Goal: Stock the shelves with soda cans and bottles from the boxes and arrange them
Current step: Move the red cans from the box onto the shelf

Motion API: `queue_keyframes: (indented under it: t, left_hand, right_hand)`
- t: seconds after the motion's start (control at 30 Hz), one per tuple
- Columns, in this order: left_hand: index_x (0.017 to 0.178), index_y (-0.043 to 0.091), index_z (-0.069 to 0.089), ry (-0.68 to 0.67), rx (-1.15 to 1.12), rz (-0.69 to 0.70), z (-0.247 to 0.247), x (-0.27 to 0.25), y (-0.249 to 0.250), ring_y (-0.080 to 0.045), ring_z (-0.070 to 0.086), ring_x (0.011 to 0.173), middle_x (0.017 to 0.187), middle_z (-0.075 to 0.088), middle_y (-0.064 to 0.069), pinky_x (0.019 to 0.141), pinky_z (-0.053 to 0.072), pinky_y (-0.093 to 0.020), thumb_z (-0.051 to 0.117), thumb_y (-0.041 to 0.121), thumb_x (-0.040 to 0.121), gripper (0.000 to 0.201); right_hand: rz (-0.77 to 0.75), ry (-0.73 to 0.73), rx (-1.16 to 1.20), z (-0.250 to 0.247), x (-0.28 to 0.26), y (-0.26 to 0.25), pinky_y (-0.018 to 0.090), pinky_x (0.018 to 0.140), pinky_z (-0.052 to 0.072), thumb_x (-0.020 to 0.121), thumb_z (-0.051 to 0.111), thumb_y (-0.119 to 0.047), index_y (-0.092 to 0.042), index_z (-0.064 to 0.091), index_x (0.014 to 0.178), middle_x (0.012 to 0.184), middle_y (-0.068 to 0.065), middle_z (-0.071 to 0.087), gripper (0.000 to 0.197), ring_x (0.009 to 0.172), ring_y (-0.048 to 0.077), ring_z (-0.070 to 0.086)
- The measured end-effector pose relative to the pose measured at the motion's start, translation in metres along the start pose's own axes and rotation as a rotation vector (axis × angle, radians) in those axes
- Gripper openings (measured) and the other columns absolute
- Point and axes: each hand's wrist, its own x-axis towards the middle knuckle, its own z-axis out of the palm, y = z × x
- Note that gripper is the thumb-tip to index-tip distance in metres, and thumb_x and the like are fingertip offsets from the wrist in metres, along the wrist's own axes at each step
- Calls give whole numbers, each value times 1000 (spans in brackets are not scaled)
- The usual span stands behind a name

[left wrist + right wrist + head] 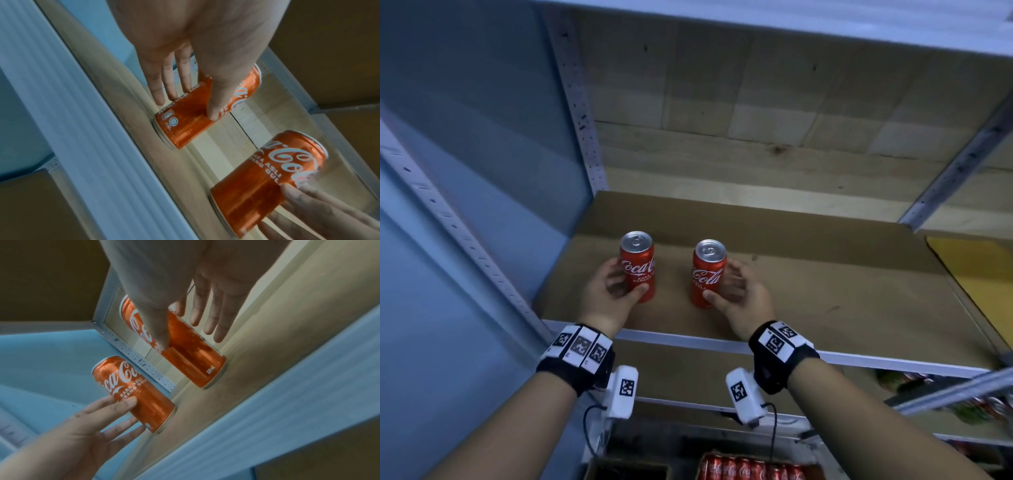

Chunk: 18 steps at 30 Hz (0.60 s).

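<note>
Both hands, left [610, 287] and right [740, 294], each pinching an upright can [637, 266] [707, 273] mid-frame on shelf [825, 291]; box of cans [753, 466] bottom centre

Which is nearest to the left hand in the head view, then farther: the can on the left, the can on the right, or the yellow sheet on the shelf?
1. Left can: held by the left hand.
2. Right can: beside it, held by the right hand.
3. Yellow sheet: far right on the shelf.

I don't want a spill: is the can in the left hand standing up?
Upright: the can stands on its base on the shelf, top up.
</note>
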Motion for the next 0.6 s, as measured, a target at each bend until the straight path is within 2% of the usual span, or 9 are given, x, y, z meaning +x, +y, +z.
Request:
queue_keyframes:
  t: [0.03, 0.1, 0.2, 0.3, 0.4, 0.6]
  left_hand:
    - [139, 12, 52, -2, -1, 6, 0, 2, 2, -19, 62, 106, 114, 63, -5, 90, 52, -31, 85, -3, 72, 76]
    - [139, 12, 52, -21, 20, 19, 0, 5, 2, -18, 62, 105, 114, 64, -3, 86, 51, -24, 86, -2, 71, 77]
    - [138, 13, 52, -40, 55, 52, 1, 10, 2, -16, 63, 102, 115, 64, -3, 77, 48, -14, 86, -2, 71, 77]
    - [135, 17, 52, -61, 95, 73, 2, 19, 3, -12, 62, 98, 113, 64, 0, 79, 51, -19, 87, 0, 71, 75]
    - [134, 15, 52, -70, 137, 81, 5, 31, 6, -12, 61, 98, 112, 63, 3, 79, 51, -22, 88, 2, 71, 74]
    - [132, 16, 52, -85, 156, 60, 10, 62, 9, -15, 62, 100, 112, 62, 5, 88, 52, -36, 88, 3, 71, 72]
  right_hand:
    - [-3, -4, 13, 2, 2, -3, 22, 95, 54, 74, 92, -17, -34, 53, 126, 115, -9, 68, 67, 103, -4, 64]
    - [5, -19, 13, 8, 7, -8, 20, 92, 53, 75, 91, -16, -25, 55, 133, 115, -7, 68, 68, 99, -6, 63]
    - [7, -13, 26, 21, 15, -10, 33, 99, 55, 75, 91, -15, -24, 53, 135, 117, -7, 67, 71, 102, 3, 66]
    - [-4, -13, -23, 36, 26, -15, 35, 100, 54, 76, 90, -19, -26, 52, 137, 120, -8, 63, 72, 104, 5, 64]
    - [-24, -6, -53, 49, 40, -23, 33, 99, 54, 77, 90, -20, -21, 52, 136, 115, -10, 62, 71, 106, 10, 64]
    - [-1, 29, -143, 74, 71, -37, 38, 99, 56, 73, 93, -23, -14, 55, 130, 120, -1, 68, 69, 108, 17, 67]
